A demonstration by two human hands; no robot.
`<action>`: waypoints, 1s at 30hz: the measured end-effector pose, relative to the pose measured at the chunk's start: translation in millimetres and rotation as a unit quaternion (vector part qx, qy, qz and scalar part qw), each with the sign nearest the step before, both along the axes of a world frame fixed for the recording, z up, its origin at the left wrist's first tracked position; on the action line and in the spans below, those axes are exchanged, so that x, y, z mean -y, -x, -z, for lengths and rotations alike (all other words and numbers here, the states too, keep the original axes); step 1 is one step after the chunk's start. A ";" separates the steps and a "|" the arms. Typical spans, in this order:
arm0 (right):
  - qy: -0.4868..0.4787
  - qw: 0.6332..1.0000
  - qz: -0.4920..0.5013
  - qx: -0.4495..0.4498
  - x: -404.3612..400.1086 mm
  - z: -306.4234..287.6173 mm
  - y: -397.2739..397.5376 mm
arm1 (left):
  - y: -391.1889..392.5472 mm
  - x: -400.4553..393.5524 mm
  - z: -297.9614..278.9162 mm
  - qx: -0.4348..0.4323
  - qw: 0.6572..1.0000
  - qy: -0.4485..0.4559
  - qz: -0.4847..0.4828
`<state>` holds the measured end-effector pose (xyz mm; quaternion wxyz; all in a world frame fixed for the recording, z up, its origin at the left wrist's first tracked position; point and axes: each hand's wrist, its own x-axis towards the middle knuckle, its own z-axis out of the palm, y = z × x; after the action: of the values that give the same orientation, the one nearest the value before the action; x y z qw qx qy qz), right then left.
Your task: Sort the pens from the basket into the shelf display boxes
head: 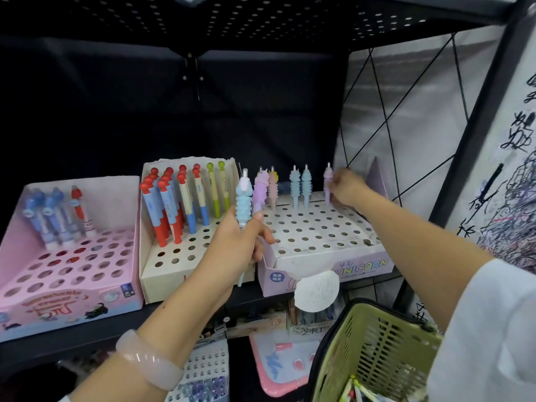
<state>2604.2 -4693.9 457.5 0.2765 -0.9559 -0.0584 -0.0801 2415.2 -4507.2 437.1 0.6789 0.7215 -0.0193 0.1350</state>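
My left hand (239, 242) grips a light blue unicorn pen (243, 204) and a purple one (259, 191), upright in front of the white unicorn display box (319, 256). At that box's back row, my right hand (346, 188) pinches a lilac pen (328, 184) standing in a hole at the far right. Two blue pens (300, 185) and a pink pen (273, 184) stand in the same back row. The green basket (374, 352) hangs at the lower right with several pens in its bottom.
A cream box (162, 274) with red, blue and green pens stands in the middle. A pink box (69, 297) with blue pens and one red pen sits at the left. A black shelf above, a wire grid panel at the right, more stationery on the shelf below.
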 end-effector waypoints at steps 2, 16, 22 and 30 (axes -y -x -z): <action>-0.022 0.999 0.023 0.006 -2.2 9.2 5.7 | 3.7 -2.9 -1.0 0.002 1.000 -0.002 0.001; -0.331 0.896 -0.287 -0.071 -63.5 -20.5 118.3 | 8.5 9.8 -7.5 -0.016 0.999 0.043 0.020; -0.379 0.913 -0.073 0.132 -13.5 -40.1 67.6 | 5.1 3.7 -5.1 -0.069 0.998 -0.008 -0.009; -0.163 0.974 0.000 0.157 30.1 -10.3 17.8 | -9.4 3.8 -8.0 -0.073 0.994 0.078 -0.038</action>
<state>2586.4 -4724.0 467.8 0.4157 -0.8736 -0.0868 -0.2377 2424.6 -4511.0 445.1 0.7268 0.6746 0.0684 0.1093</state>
